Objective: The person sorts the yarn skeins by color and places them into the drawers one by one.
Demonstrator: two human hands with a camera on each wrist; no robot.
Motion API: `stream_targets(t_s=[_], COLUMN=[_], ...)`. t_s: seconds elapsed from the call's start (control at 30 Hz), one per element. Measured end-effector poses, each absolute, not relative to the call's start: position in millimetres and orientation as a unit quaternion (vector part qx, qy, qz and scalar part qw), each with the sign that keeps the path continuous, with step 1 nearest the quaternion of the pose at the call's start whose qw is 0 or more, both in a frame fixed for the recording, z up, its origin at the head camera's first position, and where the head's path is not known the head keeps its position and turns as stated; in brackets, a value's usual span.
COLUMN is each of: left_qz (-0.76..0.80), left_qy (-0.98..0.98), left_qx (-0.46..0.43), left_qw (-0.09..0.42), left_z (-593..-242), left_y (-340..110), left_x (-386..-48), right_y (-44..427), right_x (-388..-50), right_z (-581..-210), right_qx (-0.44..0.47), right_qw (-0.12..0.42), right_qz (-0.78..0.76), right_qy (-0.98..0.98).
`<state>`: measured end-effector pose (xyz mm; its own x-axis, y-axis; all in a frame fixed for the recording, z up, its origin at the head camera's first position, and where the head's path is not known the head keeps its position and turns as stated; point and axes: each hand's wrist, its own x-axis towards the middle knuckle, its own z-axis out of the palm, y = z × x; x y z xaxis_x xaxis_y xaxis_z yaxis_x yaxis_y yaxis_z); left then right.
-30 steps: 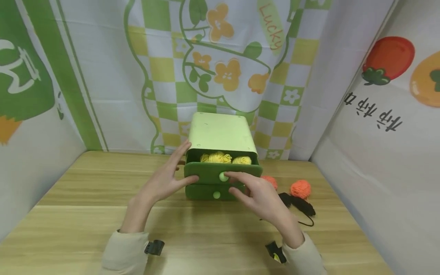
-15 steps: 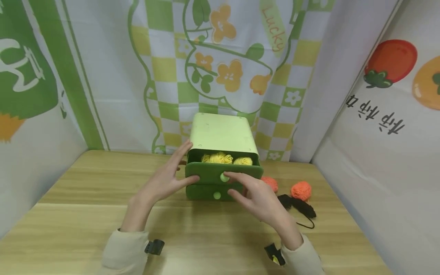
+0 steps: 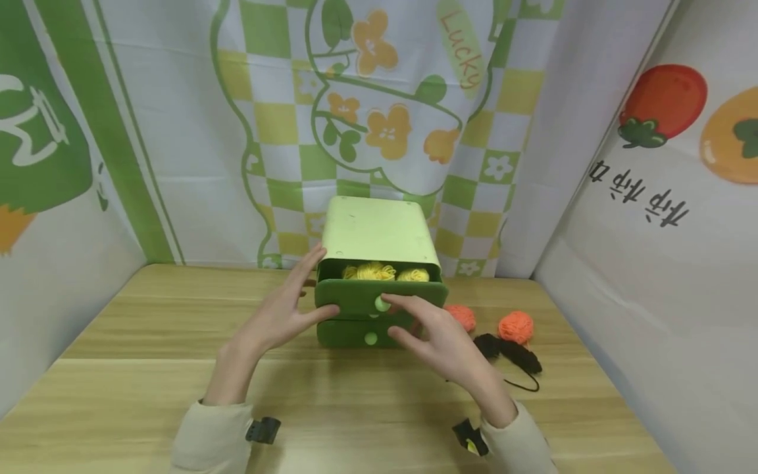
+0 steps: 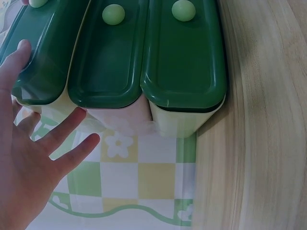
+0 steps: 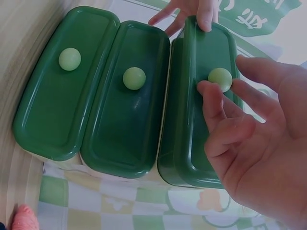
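Observation:
A pale green chest (image 3: 379,227) with three dark green drawers stands on the table. Its top drawer (image 3: 349,298) is pulled partly out, showing yellow yarn balls (image 3: 370,270) inside. My left hand (image 3: 283,309) spans the chest's left side, fingers spread along it and thumb on the top drawer's front. My right hand (image 3: 441,336) touches the round light green knob (image 5: 220,80) of that drawer with its fingertips; the thumb stands apart from the knob. Below, the middle drawer (image 5: 127,124) and bottom drawer (image 5: 57,110) are closed.
Two orange yarn balls (image 3: 516,327) lie right of the chest, one partly behind my right hand. Black yarn (image 3: 521,356) with a loose strand lies in front of them. A printed cloth (image 3: 278,125) hangs behind, and side panels flank the table (image 3: 349,408).
The top drawer seems to have slid in very slightly, with a bit of the middle knob now showing under it. Both hands keep nearly the same places; the head view has shifted a little.

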<state>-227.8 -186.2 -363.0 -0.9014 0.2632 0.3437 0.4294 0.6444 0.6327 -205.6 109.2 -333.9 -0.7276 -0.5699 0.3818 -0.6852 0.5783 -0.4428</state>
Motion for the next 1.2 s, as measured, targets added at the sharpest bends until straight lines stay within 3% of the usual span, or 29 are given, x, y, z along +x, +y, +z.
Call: stream_targets(t_s=[1.2], left_qz=[-0.405], left_qy=[-0.886], left_qx=[-0.203], left_qw=[0.103], left_z=[-364.7], left_y=[-185.7], left_x=[-229.6], right_y=[108.5], right_x=[-221.5], right_z=[-352.1], right_qx=[0.328], right_qw=[0.062], right_qz=[0.288], right_qy=[-0.898])
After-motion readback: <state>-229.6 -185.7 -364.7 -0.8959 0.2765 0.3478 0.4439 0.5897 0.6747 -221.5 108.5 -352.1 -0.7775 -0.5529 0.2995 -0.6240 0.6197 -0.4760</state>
